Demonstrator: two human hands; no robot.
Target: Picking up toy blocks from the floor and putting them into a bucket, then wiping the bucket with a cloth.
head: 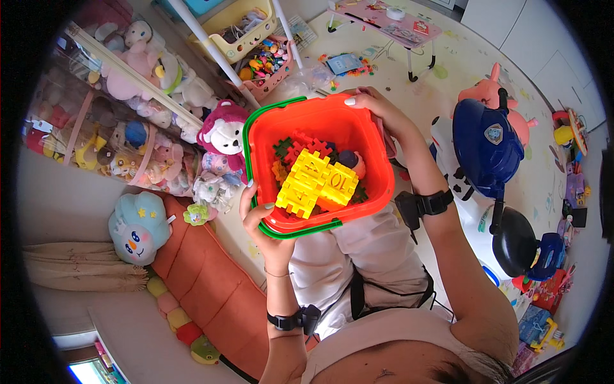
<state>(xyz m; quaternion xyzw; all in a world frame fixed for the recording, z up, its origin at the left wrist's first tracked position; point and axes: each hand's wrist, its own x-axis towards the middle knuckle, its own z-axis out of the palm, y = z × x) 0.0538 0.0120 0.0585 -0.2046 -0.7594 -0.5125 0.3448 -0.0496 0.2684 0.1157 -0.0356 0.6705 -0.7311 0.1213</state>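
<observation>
A red plastic basket (383,192) with a green handle (248,139) folded down along its rim is held up above my lap. My left hand (268,235) grips its near left corner, thumb over the rim. At the far right corner my right hand (379,110) has hold of the rim, and something pink shows beneath that hand. Inside lie yellow interlocking number blocks (307,185), joined into larger pieces. Under and behind them are red interlocking pieces (307,146), some green ones (283,148) and a small dark-topped round toy (349,158). The basket's bottom is mostly hidden.
Left stand clear bins of plush toys (134,158) and an orange cushioned seat (206,269). Ahead are a shelf rack with a toy-filled pink basket (268,62), scattered small pieces (364,67) and a low pink table (388,29). A blue ride-on toy (484,149) stands right.
</observation>
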